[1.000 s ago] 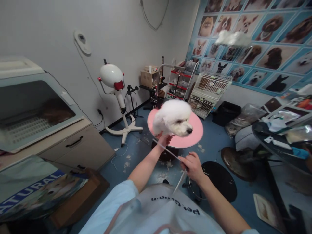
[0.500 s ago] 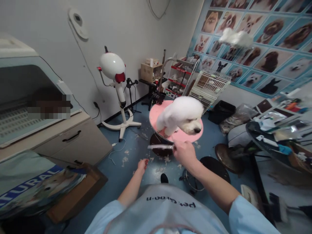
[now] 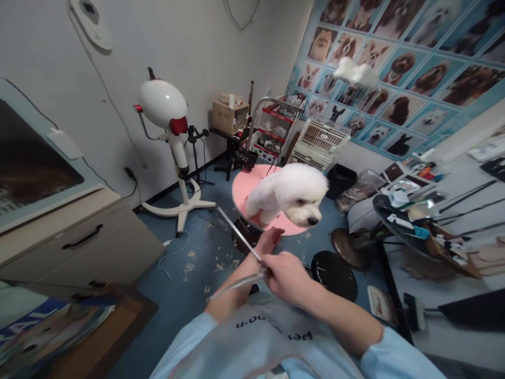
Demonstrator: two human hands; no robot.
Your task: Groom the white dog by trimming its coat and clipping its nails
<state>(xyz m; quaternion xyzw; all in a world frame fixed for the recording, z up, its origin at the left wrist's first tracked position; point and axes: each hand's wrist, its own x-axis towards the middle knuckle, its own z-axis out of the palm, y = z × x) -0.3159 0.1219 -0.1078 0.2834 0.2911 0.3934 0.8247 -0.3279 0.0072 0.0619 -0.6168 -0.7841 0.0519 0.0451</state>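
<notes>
Writing: apron [image 3: 240,347], one, with dark letters upside down in this view, partly hidden by folds; only a few can be made out, among them "oo". Bag [image 3: 51,326] at lower left: blue band ending in "AL", rest cut off. Red-edged shelf rack [image 3: 274,129]: marks on the strips too small to read.

Counts: scissors [image 3: 239,235], one pair, two blades spread apart, one with comb-like teeth near the pivot. White dog [image 3: 292,192], one, on the round pink surface [image 3: 244,181], paws on the pink, head lowered and turned rightward. White dryer [image 3: 162,102] on a stand, one. Wire crates [image 3: 327,134], two, stacked. Black round stool [image 3: 335,275], one. Cloud-shaped ornament [image 3: 357,72], one. Drawer unit [image 3: 79,258] at left, three dark handles visible. Dog portraits [image 3: 400,68] on the wall: many, not counted.

Hands: right hand [image 3: 288,276], grip clamped on the scissors, in front of the apron, blades pointing leftward. Left hand [image 3: 268,242] just below the near edge of the pink surface, close to the dog; partly hidden, so state of its grip and any contact cannot be told. Pale hair tufts [image 3: 191,267] lie scattered on the blue floor [image 3: 153,287].
</notes>
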